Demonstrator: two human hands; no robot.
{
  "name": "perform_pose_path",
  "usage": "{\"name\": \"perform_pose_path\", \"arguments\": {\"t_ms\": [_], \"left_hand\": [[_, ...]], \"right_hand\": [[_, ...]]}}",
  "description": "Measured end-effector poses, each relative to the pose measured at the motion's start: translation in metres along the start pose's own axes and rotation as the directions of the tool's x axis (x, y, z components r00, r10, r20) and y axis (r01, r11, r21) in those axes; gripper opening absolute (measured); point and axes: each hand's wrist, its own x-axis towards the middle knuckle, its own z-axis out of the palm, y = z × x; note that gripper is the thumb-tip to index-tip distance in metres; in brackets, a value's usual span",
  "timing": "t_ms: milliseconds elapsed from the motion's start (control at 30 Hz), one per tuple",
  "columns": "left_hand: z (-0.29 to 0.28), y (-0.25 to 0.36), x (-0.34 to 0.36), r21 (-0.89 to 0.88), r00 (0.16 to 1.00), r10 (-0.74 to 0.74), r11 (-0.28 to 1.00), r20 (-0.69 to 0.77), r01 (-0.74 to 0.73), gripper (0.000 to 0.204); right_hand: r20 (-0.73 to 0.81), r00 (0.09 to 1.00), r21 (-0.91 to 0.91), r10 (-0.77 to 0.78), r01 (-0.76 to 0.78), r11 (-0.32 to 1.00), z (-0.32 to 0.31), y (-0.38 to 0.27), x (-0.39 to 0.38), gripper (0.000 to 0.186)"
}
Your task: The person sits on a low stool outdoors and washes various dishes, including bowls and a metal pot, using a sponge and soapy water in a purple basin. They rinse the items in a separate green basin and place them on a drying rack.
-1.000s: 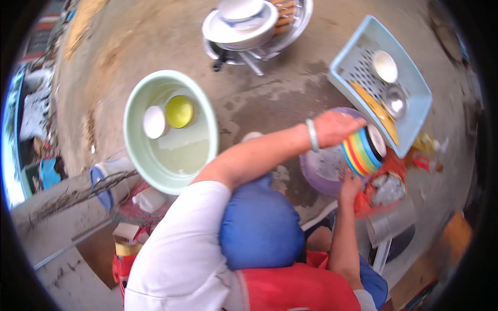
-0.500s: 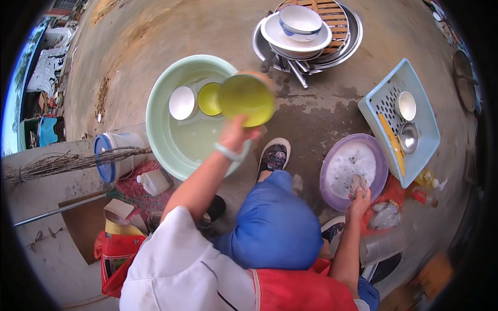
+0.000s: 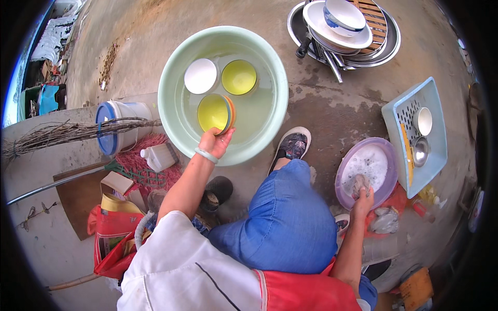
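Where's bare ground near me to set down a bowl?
The wet concrete beyond your forward shoe looks bare, bordered by the pale green tub left, stacked bowls ahead, and purple basin and blue basket right. It's crowded around the bucket, twigs and jug on the left, and between basin and basket.

Wide fisheye, head-worn, facing down, from above the lap (image 3: 282,217)
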Motion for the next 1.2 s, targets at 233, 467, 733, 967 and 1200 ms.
{"name": "perform_pose_path", "arguments": {"t_ms": [233, 467, 733, 967, 1200], "left_hand": [[-0.008, -0.027, -0.001, -0.223, 0.881, -0.073, 0.955, 0.467, 0.197, 0.033], [0.032, -0.039, -0.024, -0.181, 0.653, -0.100, 0.920, 0.750, 0.349, 0.044], [0.098, -0.051, -0.041, -0.039, 0.330, -0.118, 0.901, 0.937, 0.433, 0.048], [0.148, -0.058, -0.074, -0.071, 0.244, -0.051, 0.882, 0.968, 0.467, 0.022], [0.127, -0.047, -0.078, -0.079, 0.448, -0.087, 0.938, 0.890, 0.337, 0.019]], "right_hand": [[0.003, 0.999, -0.018, 0.032, -0.032, 0.999, 0.019, -0.004, 0.002, 0.032], [-0.115, 0.993, -0.024, -0.009, 0.006, 1.000, 0.023, -0.007, 0.004, 0.037], [-0.098, 0.995, 0.064, -0.017, 0.024, 0.998, 0.008, 0.009, 0.008, 0.035], [-0.095, 0.995, 0.060, 0.027, -0.022, 0.998, -0.005, 0.025, 0.012, 0.031], [-0.104, 0.994, 0.072, 0.025, -0.017, 0.997, -0.008, 0.021, 0.014, 0.033]]}}
